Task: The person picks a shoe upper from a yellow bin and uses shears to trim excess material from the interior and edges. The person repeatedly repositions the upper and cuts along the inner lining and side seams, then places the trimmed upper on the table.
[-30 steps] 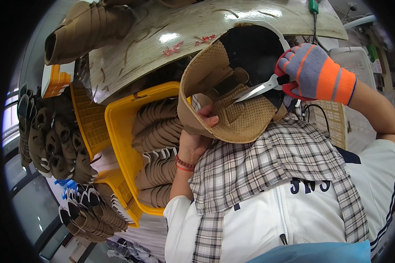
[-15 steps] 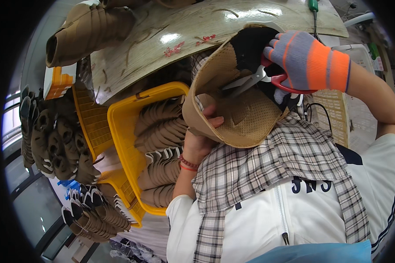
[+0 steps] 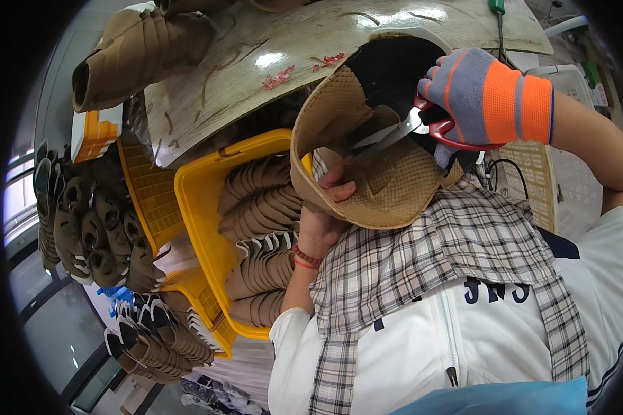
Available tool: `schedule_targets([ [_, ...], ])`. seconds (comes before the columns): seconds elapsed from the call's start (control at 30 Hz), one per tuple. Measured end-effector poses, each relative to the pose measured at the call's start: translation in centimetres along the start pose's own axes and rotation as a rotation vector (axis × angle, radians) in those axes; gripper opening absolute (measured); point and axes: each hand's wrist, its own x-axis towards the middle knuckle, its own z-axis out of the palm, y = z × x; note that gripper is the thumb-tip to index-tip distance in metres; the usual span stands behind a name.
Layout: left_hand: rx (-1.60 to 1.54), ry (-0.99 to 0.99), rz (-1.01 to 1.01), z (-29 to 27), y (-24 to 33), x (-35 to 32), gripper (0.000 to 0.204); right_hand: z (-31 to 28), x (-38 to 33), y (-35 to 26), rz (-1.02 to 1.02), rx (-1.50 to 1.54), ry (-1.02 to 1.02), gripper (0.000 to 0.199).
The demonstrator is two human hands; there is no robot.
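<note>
Tan upper (image 3: 398, 197) propped wide, red-handled scissors (image 3: 410, 123) inside

So I was standing there, looking at this one piece. It was up in front of the worker's chest, over a checked apron (image 3: 429, 242) and close by the edge of the table (image 3: 249, 86). The bare left hand (image 3: 325, 211) had it gripped by the lower left side, fingers poking in through an opening, I guess to steady it and leave the inside facing up. The right hand (image 3: 460, 97), in a grey-and-orange glove, was closed around the scissors' handles, blades angled down into the hollow. They looked slightly parted; couldn't tell if the tips touched anything. Coming in from the other side probably left the bare fingers some room, though not loads.

A yellow crate (image 3: 192, 200) sat just to the worker's left, packed with rows of brown pieces (image 3: 259, 190), presumably so they were within easy reach. More brown uppers (image 3: 145, 52) lay nested on the table, likely to save space.

As for looks: wide bowl shape, dimply tan lining toward the worker, black lining farther in, a pale strip along the far rim. Seemed bendy but good at holding its curve.
</note>
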Motion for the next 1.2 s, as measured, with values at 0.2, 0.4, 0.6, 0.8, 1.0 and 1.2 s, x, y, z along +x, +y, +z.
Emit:
schedule_targets([
  [0.2, -0.005, -0.013, 0.02, -0.4, -0.2, 0.2, 0.048, -2.6, 1.6, -1.8, 0.053, 0.049, -0.251, 0.041],
  [0.4, -0.009, 0.012, 0.032, -0.8, -0.4, 0.1, 0.043, -2.2, 1.6, -2.0, 0.066, 0.014, -0.244, 0.048],
  [0.6, -0.076, 0.052, 0.042, -0.9, -0.5, 0.3, 0.039, -1.9, 1.4, -1.8, 0.032, -0.021, -0.208, 0.051],
  [0.8, -0.105, 0.061, 0.041, -1.4, -0.7, 0.1, 0.038, -2.7, 1.4, -2.2, 0.027, 0.003, -0.267, 0.046],
  [1.0, -0.072, 0.035, 0.028, -1.1, -0.6, 0.0, 0.038, -2.8, 1.4, -2.3, 0.054, 0.081, -0.359, 0.04],
  [1.2, -0.026, 0.026, 0.035, -0.7, -0.5, 0.0, 0.039, -3.0, 1.4, -2.4, 0.086, 0.145, -0.42, 0.044],
])
